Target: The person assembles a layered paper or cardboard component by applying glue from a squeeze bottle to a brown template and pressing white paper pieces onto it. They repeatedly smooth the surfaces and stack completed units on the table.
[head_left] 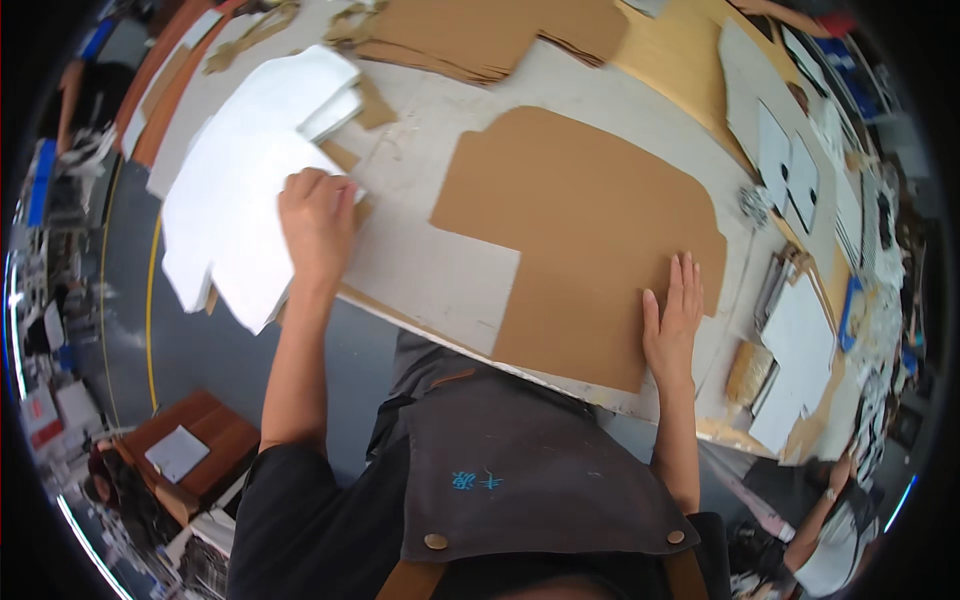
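Observation:
A large brown cardboard piece [590,220], cut with rounded corners and a notch, lies flat on the table before me. My right hand [675,325] rests on its right part, fingers stretched out. At the left, white cut-out sheets [235,200] lie in a loose pile that overhangs the table's edge. Over the right edge of this pile, my left hand [318,225] has its fingers curled and pinched on a white sheet. Its fingertips are partly hidden. Scraps of brown board show from under the pile.
Stacked brown cardboard pieces [450,35] lie at the far side of the table [430,290]. To the right are a grey board [740,100], a tan roll [748,373] and white panels [800,345]. Other people work around the table. A brown stool [205,440] stands lower left.

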`<act>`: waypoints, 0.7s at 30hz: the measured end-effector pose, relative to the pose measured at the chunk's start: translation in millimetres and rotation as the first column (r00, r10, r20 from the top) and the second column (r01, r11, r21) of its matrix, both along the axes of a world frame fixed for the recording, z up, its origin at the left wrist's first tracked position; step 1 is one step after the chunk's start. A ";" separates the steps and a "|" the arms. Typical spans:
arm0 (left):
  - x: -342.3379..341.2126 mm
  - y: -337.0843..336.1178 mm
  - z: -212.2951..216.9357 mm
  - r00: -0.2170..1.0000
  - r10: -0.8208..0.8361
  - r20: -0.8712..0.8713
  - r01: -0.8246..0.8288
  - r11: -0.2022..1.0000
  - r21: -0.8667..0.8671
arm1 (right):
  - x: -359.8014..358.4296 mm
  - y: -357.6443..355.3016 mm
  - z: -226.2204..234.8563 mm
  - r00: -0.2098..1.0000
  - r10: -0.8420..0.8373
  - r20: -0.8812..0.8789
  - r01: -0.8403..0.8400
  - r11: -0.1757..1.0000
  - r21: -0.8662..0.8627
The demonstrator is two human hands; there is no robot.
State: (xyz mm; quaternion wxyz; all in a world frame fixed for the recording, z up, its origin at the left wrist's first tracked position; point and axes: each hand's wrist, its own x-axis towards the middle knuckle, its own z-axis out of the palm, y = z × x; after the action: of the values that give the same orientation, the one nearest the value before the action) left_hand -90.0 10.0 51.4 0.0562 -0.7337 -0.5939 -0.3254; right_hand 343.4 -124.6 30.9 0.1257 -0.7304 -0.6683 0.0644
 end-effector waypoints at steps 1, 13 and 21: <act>-2.0 0.4 -0.5 1.000 -0.003 0.014 0.003 1.000 -0.006 | 7.0 -2.6 1.3 1.000 -0.021 -0.010 0.021 1.000 0.014; -2.4 -3.9 7.7 0.988 0.142 0.057 -0.129 0.974 -0.186 | 32.3 -34.9 -10.4 0.988 -0.099 0.121 0.104 0.994 -0.032; -4.3 1.1 15.7 0.978 0.162 0.133 -0.124 0.958 -0.260 | 26.5 -38.1 -9.1 0.986 -0.108 0.125 0.118 0.990 -0.073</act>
State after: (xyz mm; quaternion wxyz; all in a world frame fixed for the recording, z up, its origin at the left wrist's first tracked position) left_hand -94.3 11.1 67.0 -0.0590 -0.6628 -0.6843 -0.2984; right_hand 369.9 -162.7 21.8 0.0591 -0.7741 -0.6291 0.0394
